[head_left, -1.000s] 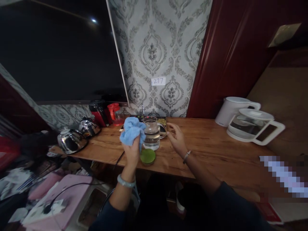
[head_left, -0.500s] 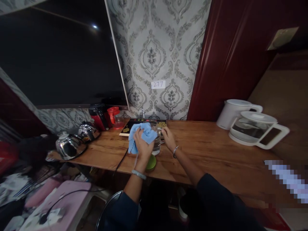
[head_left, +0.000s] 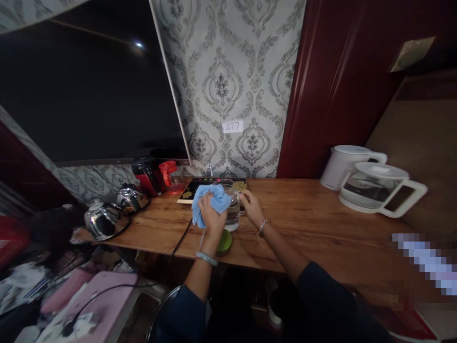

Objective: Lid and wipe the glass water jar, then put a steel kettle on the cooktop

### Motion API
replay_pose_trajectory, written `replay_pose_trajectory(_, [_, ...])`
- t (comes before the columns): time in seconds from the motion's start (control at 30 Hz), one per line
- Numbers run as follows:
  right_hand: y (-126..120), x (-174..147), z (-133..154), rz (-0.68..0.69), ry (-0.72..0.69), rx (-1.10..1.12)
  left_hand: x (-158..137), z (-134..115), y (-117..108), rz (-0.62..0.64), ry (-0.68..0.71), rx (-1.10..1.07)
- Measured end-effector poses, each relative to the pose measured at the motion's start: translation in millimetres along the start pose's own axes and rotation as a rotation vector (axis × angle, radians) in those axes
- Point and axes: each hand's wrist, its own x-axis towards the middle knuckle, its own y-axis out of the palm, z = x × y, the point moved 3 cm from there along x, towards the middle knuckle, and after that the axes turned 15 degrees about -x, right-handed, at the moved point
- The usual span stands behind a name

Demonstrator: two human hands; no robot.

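My left hand (head_left: 213, 216) grips a crumpled light-blue cloth (head_left: 202, 202) and presses it against the left side of a clear glass jug (head_left: 233, 219). The cloth covers that side, so the fingertips are partly hidden. My right hand (head_left: 251, 208) is closed at the jug's handle on the right. Clear liquid seems to fill the lower part of the jug, which stands upright on the wooden counter (head_left: 296, 228). In front of it, near the counter's edge, lies a round green lid (head_left: 224, 241), partly behind my left wrist.
A black-and-gold induction cooker (head_left: 185, 194) lies behind the cloth. Leftward stand a red-lidded glass jug (head_left: 173, 178), a red-black kettle (head_left: 146, 176) and two steel kettles (head_left: 102, 219). Another person's hand (head_left: 83, 235) touches the counter's left end. Two white-handled kettles (head_left: 373, 190) stand right.
Both hands keep their hold on the cloth and the jug's handle. My left hand and the cloth have shifted very slightly; the camera view has also moved a little.
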Motion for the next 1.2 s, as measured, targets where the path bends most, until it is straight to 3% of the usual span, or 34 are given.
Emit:
replay_pose_trajectory(0.37, [-19, -24, 11, -0.108, 0.111, 0.052, -6, -18, 16, 0.016, -0.023, -0.010])
replay_pose_trajectory(0.77, [-50, -35, 6, -0.151, 0.167, 0.127, -30, -61, 36, 0.315, 0.146, 0.083])
replay_pose_trajectory(0.97, [-58, -40, 5, -0.083, 0.136, 0.160, -43, -83, 28, 0.424, 0.148, 0.015])
replay_pose_trajectory(1.2, [-93, -91, 28, -0.113, 0.117, 0.153, -52, -126, 9, 0.449, 0.167, -0.295])
